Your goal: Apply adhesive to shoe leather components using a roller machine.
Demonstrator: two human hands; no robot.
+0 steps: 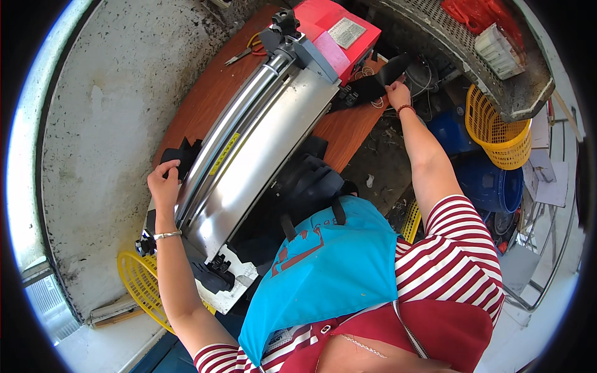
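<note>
Left hand [163,185]: thumb and fingertips pinch a black sheet piece [186,155], which lies just beyond them at the left edge of the wood-grain tabletop [198,109]. Right hand [398,95]: fingers pinch a black strip [368,86], extending leftward across the right edge. Between: red-housed roller machine [273,140].

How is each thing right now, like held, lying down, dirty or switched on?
Left hand: pinching a black piece
Right hand: pinching another black piece
Machine: standing on the table; on or off, can't tell
Orange-handled tool: lying on the table
Wall: dirty, speckled
Blue apron: worn, creased
</note>
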